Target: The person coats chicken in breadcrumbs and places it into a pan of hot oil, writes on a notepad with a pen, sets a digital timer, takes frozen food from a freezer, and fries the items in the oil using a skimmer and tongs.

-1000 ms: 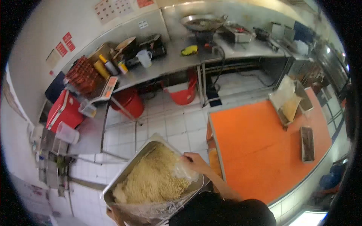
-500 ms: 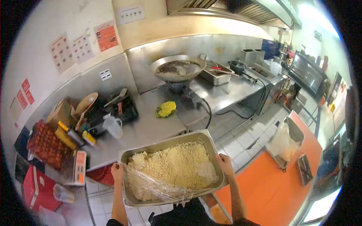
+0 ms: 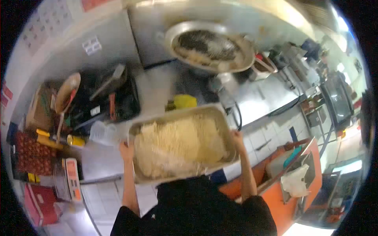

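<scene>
Steel worktop (image 3: 100, 159) spans the view, left to right. Orange table (image 3: 285, 208) off to the right, apart from the worktop's near edge. Wok (image 3: 179, 30) toward the worktop's back edge, around mid-length, dark stuff in it.

Metal tray (image 3: 228, 133) is up in both hands, in front of the person's body. In view it overlaps the worktop's near edge; can't tell if it touches. Long sides run left-right, right end a bit further forward. It carries a pale yellow crumbly mass (image 3: 181, 137), heaped mid-tray, thinner at the right end. Clear film seems to lie over the near side, too blurred to trace.

Red box (image 3: 41, 204) near the worktop's near-left corner. Scale (image 3: 73, 179) on that corner, display lit orange-red. Jug (image 3: 102, 131), translucent, on the worktop just beyond the tray's far-left corner. Yellow cloth (image 3: 185, 101) on the worktop, behind the tray's far edge.

Left hand (image 3: 126, 151): closed on the tray's left end. Right hand (image 3: 238, 141): closed on the right end, toward the far corner. Finger detail blurred on both.
</scene>
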